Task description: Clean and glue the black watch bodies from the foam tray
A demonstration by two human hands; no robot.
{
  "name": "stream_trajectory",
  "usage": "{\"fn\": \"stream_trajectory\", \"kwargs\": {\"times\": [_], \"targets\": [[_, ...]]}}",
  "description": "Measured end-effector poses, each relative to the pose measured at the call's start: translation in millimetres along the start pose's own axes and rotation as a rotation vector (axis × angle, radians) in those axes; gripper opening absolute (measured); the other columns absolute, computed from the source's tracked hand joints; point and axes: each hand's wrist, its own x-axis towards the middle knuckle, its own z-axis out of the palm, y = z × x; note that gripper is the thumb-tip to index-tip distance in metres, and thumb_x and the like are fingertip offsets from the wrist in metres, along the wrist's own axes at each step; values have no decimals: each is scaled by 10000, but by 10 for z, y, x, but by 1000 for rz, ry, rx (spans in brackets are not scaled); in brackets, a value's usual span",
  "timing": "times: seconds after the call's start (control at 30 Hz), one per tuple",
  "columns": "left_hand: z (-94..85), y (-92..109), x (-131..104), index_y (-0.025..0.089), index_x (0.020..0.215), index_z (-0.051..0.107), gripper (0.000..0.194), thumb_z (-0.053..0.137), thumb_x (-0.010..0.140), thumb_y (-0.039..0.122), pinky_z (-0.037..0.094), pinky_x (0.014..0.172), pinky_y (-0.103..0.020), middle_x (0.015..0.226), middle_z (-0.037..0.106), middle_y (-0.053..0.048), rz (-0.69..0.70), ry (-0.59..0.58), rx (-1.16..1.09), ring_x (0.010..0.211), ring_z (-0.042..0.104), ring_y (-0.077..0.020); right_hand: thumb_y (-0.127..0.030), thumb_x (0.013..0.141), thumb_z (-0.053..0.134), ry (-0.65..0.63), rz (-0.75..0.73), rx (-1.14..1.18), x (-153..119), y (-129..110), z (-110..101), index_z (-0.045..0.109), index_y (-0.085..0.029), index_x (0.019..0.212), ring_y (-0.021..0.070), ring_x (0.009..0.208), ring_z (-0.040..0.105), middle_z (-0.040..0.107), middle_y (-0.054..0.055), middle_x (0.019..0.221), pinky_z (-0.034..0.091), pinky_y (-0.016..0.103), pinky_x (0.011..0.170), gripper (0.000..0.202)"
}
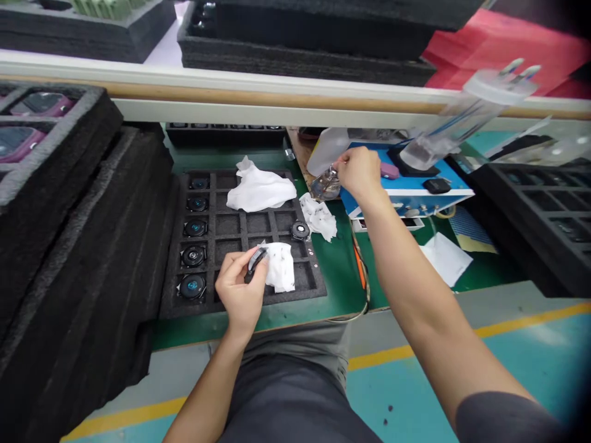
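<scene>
My left hand point(242, 286) pinches a dark round watch point(256, 261) on edge above the front of a black foam tray point(226, 243). Just beside it lies a white wipe point(280, 267) with dark marks. My right hand point(362, 172) reaches to the back, fingers closed at a small shiny container point(327, 183); what the fingertips hold is hidden. Several watches sit in the tray's left column, one of them a lit watch point(192, 286). Another round watch point(300, 230) is at the right edge. A crumpled white cloth point(261, 187) covers some rear compartments.
Stacked foam trays point(92, 246) rise at the left. A blue box point(410, 184) carries a clear cylinder point(443, 135). A white bottle point(329, 151), a crumpled tissue point(318, 216) and a cable point(364, 289) are near my right arm. A shelf edge point(277, 101) crosses above.
</scene>
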Motion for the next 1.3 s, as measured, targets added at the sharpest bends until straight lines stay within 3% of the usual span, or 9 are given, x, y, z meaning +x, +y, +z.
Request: {"fn": "stream_trajectory", "kwargs": {"times": [0.2, 0.3, 0.43, 0.53, 0.63, 0.77, 1.0, 1.3], "targets": [[-12, -40, -43, 191, 1085, 799, 271, 746, 820, 174, 539, 755, -271, 896, 706, -42, 38, -47, 131, 829, 671, -150, -228, 853, 672, -36, 17, 18, -24, -16, -121, 750, -133, 806, 308, 954, 710, 734, 163, 845, 466, 429, 879, 132], [1, -35, -67, 167, 1015, 784, 217, 745, 803, 151, 541, 749, -271, 891, 720, -44, 47, -41, 132, 814, 674, -149, -233, 876, 651, -29, -38, 58, -206, -98, -249, 755, -133, 825, 262, 909, 700, 740, 155, 867, 458, 405, 861, 153], [25, -14, -84, 164, 884, 768, 112, 749, 782, 122, 516, 689, -252, 803, 695, -19, 94, -37, 144, 744, 645, -134, -267, 911, 654, -41, -186, 219, -1039, -384, -442, 750, -191, 912, 192, 771, 659, 745, 68, 893, 495, 340, 752, 122], [28, -2, -95, 170, 890, 776, 110, 748, 794, 125, 502, 680, -243, 797, 692, -12, 123, -49, 158, 736, 638, -126, -264, 939, 654, -161, -420, 578, -1809, -695, -519, 721, -220, 870, 166, 733, 625, 700, 27, 830, 491, 297, 661, 105], [20, 12, -108, 178, 813, 762, 50, 731, 814, 139, 479, 653, -234, 753, 668, -1, 124, -53, 186, 705, 615, -119, -198, 953, 621, -263, -495, 672, -2223, -937, -473, 710, -229, 916, 163, 754, 631, 686, 27, 851, 500, 294, 671, 101], [12, 28, -124, 180, 774, 752, 43, 736, 811, 164, 457, 626, -238, 705, 641, 8, 95, -27, 187, 661, 585, -117, -168, 950, 610, -254, -463, 668, -2230, -1000, -366, 683, -228, 865, 169, 767, 627, 675, 24, 844, 496, 304, 702, 128], [-4, 26, -142, 190, 812, 776, 58, 732, 796, 155, 458, 624, -237, 717, 657, 6, 91, -20, 161, 674, 601, -121, -201, 977, 576, -266, -519, 623, -2186, -938, -366, 695, -233, 894, 191, 816, 620, 666, 38, 864, 492, 332, 733, 148], [-28, 26, -149, 208, 830, 796, 165, 710, 777, 77, 479, 646, -241, 735, 672, 10, 82, -81, 99, 699, 621, -129, -223, 997, 584, -259, -782, 543, -2078, -857, -383, 729, -232, 937, 217, 875, 530, 656, 55, 883, 460, 384, 776, 158]]}}
